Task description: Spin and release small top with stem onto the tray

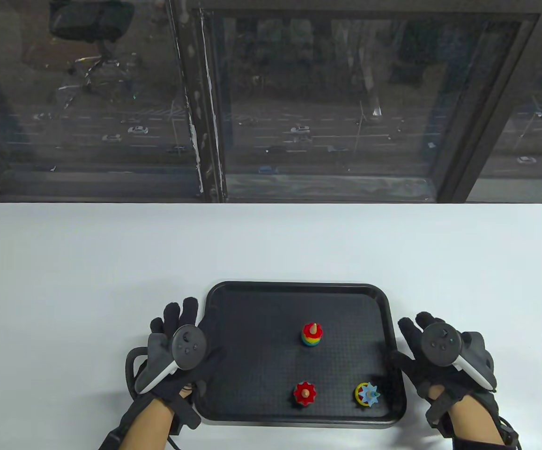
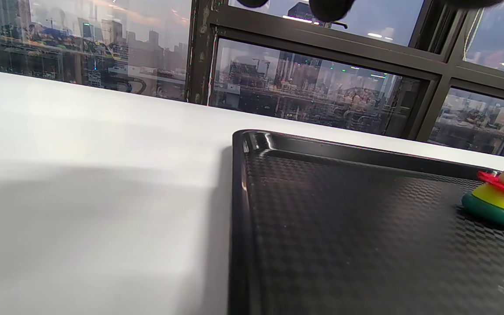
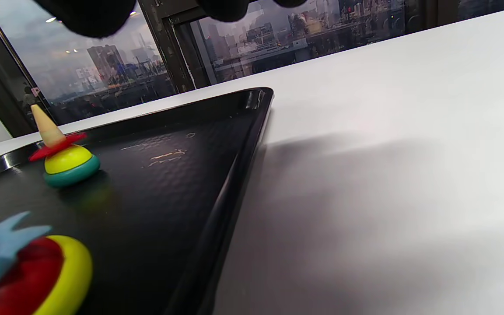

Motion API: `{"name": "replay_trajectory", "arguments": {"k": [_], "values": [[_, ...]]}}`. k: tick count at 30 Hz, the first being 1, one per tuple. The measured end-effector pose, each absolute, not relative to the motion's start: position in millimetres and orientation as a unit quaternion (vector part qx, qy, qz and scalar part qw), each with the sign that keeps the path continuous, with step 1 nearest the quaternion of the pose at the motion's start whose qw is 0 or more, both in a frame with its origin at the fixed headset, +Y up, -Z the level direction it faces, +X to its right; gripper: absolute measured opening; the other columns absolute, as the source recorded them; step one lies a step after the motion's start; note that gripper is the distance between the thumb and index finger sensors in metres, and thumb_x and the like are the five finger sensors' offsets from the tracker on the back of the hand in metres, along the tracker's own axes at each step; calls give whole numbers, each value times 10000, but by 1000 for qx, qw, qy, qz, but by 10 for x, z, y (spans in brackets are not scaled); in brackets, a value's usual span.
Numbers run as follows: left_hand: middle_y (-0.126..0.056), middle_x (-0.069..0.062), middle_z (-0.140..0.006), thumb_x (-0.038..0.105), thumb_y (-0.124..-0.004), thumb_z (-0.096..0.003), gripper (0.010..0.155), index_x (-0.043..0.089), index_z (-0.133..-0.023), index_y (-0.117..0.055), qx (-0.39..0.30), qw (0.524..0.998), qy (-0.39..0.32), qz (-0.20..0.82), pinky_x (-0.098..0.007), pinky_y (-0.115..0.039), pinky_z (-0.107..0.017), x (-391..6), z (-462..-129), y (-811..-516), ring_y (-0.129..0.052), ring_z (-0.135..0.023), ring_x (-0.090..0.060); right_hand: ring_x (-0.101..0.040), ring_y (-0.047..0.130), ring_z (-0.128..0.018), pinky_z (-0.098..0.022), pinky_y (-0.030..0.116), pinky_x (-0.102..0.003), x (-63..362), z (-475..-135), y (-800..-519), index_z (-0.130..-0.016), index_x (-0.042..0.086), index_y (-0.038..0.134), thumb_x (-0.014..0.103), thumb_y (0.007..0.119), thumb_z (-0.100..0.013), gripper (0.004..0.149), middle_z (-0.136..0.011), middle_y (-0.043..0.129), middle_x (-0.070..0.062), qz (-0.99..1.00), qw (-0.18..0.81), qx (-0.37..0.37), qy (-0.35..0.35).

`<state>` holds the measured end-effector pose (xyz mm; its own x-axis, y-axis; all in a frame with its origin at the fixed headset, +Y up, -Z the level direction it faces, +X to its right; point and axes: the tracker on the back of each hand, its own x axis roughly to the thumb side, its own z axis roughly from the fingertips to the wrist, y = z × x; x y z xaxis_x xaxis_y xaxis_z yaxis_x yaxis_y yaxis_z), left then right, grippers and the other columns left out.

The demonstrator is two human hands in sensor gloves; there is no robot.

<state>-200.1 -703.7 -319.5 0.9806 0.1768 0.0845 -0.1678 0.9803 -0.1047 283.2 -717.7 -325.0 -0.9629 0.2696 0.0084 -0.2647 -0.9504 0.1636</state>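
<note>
Left hand (image 1: 177, 347): fingers extended and relaxed, holding nothing. It lies at the left edge of the black tray (image 1: 252, 300), palm down, with the thumb side over the tray's near-left rim; actual contact with the rim cannot be confirmed. A tracker sits on the back of the hand. In the left wrist view only dark fingertips (image 2: 330, 6) show at the top edge, clear of any object.

Right hand (image 1: 439, 356): fingers likewise extended and loosely spread, holding nothing. It is over the white worktop (image 1: 88, 262) just beside the tray's right rim; the thumb reaches toward that rim.

Small top with stem (image 1: 312, 333): stands on the tray floor, right of centre and toward the far side, apart from both hands. It has a red disc over yellow, green and blue bands. Its long axis runs nearly vertical, the pale conical stem pointing up with a slight lean, as the right wrist view shows (image 3: 64, 157). Whether it is turning cannot be told.

Two further tops stand near the tray's front edge: a red gear-shaped top (image 1: 304, 393) and, to its right, a yellow top with a light-blue star (image 1: 367, 394).
</note>
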Motion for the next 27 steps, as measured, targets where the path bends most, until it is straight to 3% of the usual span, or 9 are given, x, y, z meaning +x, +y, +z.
{"name": "replay_trajectory", "arguments": {"k": [11, 27], "values": [[-179, 16, -1302, 756, -541, -368, 825, 496, -1125, -344, -49, 994, -46, 86, -642, -245, -822, -1998, -3195, -7037, -150, -1186, -395, -537, 37, -1020, -672, 210, -719, 2840, -3220, -7142, -1062, 485, 156, 715, 576, -414, 806, -1127, -37, -65, 988, 138, 25, 59], [-180, 17, -1302, 756, -541, -369, 825, 493, -1125, -343, -52, 994, -47, 86, -642, -242, -823, -1993, -3197, -7039, -152, -1186, -397, -487, 18, -1027, -670, 186, -703, 2843, -3220, -7155, -1083, 404, 165, 708, 569, -417, 836, -1121, -22, -103, 988, 138, 19, 73]]}}
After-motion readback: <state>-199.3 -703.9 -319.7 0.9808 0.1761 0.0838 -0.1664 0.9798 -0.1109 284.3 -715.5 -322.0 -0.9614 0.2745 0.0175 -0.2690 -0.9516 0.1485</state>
